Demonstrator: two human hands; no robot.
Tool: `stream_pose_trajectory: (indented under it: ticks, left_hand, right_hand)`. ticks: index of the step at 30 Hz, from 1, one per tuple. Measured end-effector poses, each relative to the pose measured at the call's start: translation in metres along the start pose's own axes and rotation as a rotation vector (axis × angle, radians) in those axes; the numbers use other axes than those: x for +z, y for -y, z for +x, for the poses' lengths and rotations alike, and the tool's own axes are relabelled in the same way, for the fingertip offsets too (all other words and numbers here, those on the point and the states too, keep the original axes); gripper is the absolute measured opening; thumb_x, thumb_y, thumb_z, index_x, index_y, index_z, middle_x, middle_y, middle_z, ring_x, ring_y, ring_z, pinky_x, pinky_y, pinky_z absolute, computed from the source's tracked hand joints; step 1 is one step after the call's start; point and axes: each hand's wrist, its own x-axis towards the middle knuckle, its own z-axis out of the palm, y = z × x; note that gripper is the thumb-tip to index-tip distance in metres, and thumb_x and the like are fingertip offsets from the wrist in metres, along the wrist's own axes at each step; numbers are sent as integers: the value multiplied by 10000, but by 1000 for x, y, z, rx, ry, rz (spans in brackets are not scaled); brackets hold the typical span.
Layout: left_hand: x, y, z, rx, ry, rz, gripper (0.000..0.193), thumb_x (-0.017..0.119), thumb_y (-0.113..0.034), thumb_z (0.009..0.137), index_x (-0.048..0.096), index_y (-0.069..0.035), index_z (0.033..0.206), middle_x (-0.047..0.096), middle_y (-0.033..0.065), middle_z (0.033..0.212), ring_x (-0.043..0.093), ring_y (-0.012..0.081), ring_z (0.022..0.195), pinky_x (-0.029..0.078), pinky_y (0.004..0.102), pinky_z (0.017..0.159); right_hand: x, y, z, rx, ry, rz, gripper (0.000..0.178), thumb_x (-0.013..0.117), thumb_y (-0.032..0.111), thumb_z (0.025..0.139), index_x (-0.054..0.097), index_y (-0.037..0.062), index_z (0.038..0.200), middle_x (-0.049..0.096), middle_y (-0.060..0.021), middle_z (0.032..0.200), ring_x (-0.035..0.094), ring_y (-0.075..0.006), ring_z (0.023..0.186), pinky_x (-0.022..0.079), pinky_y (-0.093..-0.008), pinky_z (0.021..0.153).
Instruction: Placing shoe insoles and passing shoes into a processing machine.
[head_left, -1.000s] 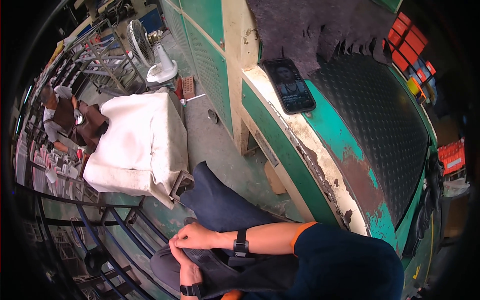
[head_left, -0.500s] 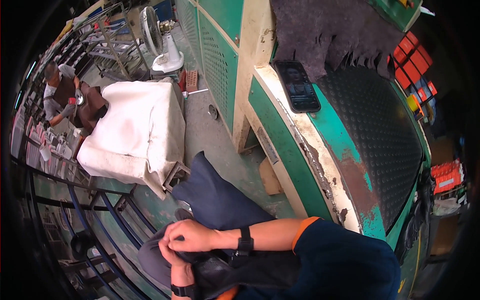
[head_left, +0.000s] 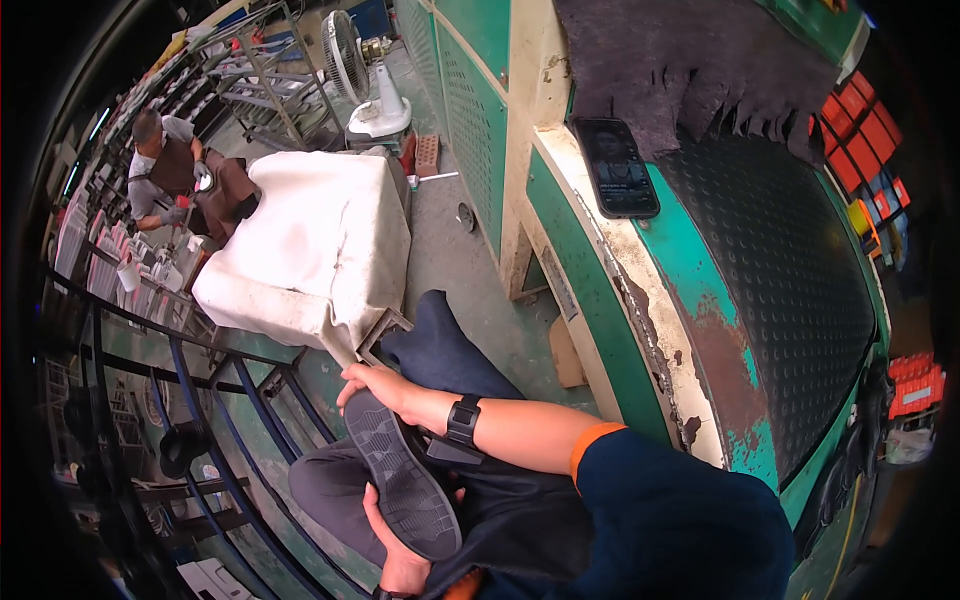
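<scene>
A shoe [head_left: 405, 475] lies tilted over my lap with its dark grey, patterned sole facing up; its upper is hidden underneath. My left hand [head_left: 400, 555] grips the near end from below, with the thumb along one edge and fingertips showing at the other. At the far end my right hand [head_left: 385, 388] is closed round the shoe's edge, with some fingers out of sight behind it. A black band [head_left: 463, 420] is on my right wrist. Dark cloth [head_left: 520, 515] covers my lap beneath the shoe.
Beside my right arm stands a green and cream machine [head_left: 590, 270] with a phone [head_left: 615, 170] and a black studded mat [head_left: 760, 290] on top. A white-covered block [head_left: 310, 235] and dark rails [head_left: 215, 430] are to the left. Farther off are a fan [head_left: 350, 60] and a seated person [head_left: 175, 175].
My hands were together over my lap; they have moved apart and now hold the shoe, sole up, between them. The surroundings have shifted slightly right in the view.
</scene>
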Motion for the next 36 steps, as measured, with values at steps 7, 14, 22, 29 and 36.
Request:
stream_pose_trajectory:
  ticks: [7,14,22,29,36]
  left_hand:
    - [3,15,-18,-20,-93,-55,836,421,-696,838,514,-48,1357,549,252,1318,541,415,1201,422,519,1044]
    - [19,20,-52,150,-30,-128,952,424,-734,798,397,-43,1452,498,280,1370,540,409,1207,459,491,1010]
    - [7,3,-52,175,-84,230,921,511,-680,808,395,-24,1444,545,272,1312,576,387,1154,507,486,944]
    - [17,-11,-59,391,-12,258,932,608,-550,761,333,-25,1480,475,235,1417,508,409,1251,421,521,1067]
    - [87,-75,-67,806,505,283,1136,745,-512,771,43,-116,1572,53,214,1612,294,461,1409,392,656,1055]
  right_hand:
    - [12,-15,-8,64,42,-88,493,525,451,899,716,6,801,653,-65,719,573,-149,602,450,-252,603]
    - [35,-6,-17,-15,349,-119,545,475,545,933,698,48,942,642,-49,851,582,-121,751,472,-255,709]
    - [-17,-12,0,-348,-282,-1021,470,519,435,947,732,20,1006,704,-61,995,628,-162,972,467,-300,894]
    - [-70,-12,3,40,-38,-274,396,613,411,875,760,44,890,724,-82,917,646,-156,857,479,-287,773]
    - [-49,30,-72,115,648,-8,872,757,366,828,342,-51,1471,531,-144,1393,557,-206,1231,428,-341,1048]
